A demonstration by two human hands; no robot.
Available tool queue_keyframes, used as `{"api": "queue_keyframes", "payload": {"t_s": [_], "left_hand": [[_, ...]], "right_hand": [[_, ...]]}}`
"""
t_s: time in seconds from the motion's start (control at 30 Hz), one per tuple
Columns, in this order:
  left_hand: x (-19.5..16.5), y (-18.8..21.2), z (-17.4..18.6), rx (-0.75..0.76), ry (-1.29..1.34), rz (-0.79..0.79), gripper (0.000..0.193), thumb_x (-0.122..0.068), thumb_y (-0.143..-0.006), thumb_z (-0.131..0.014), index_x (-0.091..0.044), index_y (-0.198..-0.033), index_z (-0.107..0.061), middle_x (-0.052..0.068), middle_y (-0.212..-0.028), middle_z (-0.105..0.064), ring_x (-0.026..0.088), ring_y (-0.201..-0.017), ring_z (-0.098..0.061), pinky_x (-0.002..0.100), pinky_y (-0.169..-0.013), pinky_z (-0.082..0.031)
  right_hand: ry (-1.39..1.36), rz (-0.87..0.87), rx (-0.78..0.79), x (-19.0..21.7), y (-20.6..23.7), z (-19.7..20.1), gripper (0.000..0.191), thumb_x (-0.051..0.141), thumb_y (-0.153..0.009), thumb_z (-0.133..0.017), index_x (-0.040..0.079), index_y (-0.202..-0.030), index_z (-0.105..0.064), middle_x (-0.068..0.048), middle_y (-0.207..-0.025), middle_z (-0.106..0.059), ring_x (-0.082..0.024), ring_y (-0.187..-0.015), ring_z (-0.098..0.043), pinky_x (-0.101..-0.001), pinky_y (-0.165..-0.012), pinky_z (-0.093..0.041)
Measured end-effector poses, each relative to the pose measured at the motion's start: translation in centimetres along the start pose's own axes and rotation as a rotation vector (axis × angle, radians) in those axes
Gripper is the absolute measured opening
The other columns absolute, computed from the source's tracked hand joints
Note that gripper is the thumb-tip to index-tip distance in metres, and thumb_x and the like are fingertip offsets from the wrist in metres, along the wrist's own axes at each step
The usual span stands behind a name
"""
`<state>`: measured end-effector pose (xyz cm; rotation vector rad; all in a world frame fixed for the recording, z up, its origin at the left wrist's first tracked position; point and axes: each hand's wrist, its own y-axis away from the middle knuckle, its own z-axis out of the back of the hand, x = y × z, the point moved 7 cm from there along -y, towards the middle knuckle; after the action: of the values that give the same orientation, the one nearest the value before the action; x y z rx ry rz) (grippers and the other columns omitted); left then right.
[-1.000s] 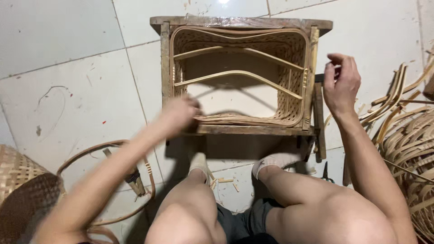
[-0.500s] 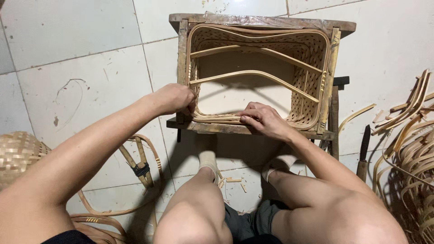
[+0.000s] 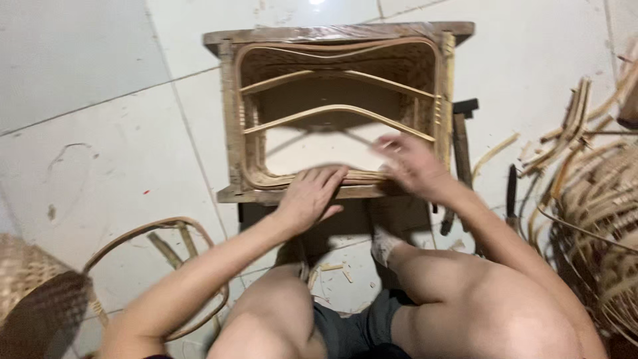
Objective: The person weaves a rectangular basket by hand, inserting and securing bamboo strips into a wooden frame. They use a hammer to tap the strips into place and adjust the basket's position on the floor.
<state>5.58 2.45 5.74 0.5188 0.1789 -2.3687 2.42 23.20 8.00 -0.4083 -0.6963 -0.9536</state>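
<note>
A rectangular wooden frame (image 3: 229, 133) stands on the tiled floor in front of me, with a half-woven rattan basket (image 3: 345, 73) fitted inside it. Two arched cane ribs (image 3: 332, 110) span the basket's opening. My left hand (image 3: 311, 194) lies flat, fingers spread, on the near rim of the basket and frame. Blurred by motion, my right hand (image 3: 411, 165) hovers over the near right part of the rim, fingers apart; nothing shows in its grip. My bare knees are at the bottom of the view.
A bent cane hoop (image 3: 156, 229) and a woven basket (image 3: 33, 299) lie at the left. Several woven baskets and cane strips (image 3: 591, 193) pile up at the right. A dark-handled tool (image 3: 510, 193) and a hammer-like tool (image 3: 460, 143) lie beside the frame's right side.
My left hand slid right along the near rim toward the middle. My right hand came down from the frame's right post to the near rim, then shifted right.
</note>
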Motion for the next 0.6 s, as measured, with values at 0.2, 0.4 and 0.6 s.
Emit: {"api": "queue_keyframes", "payload": {"t_s": [0.2,0.4,0.6], "left_hand": [[-3.0,-2.6,-1.5,-0.146,-0.148,-0.022,0.075,-0.049,-0.078,-0.080,-0.007,-0.136,-0.059,0.007,-0.114,-0.065,0.024,-0.100,-0.061,0.038,-0.085,-0.050],[-3.3,-2.1,-1.0,-0.172,-0.197,-0.023,0.076,-0.054,-0.073,-0.080,-0.010,-0.132,-0.062,0.006,-0.113,-0.066,0.023,-0.095,-0.061,0.038,-0.081,-0.049],[-4.1,-2.5,-0.3,-0.158,-0.262,0.020,0.077,-0.058,-0.072,-0.080,-0.018,-0.135,-0.062,0.004,-0.109,-0.066,0.023,-0.091,-0.060,0.040,-0.080,-0.049]], "right_hand": [[-0.157,-0.553,-0.523,-12.1,13.8,9.7,0.020,0.010,-0.114,-0.057,0.008,-0.129,-0.069,-0.010,-0.128,-0.066,-0.019,-0.110,-0.066,-0.0277,-0.094,-0.055],[-0.088,-0.678,-0.678,-18.6,21.3,8.4,0.019,0.011,-0.109,-0.061,0.003,-0.122,-0.072,-0.010,-0.113,-0.071,-0.020,-0.102,-0.069,-0.0293,-0.089,-0.054],[0.089,-1.042,-0.652,-22.5,21.7,6.6,0.037,0.027,-0.097,-0.075,-0.004,-0.113,-0.062,-0.018,-0.098,-0.072,-0.027,-0.090,-0.070,-0.0383,-0.083,-0.055]]}}
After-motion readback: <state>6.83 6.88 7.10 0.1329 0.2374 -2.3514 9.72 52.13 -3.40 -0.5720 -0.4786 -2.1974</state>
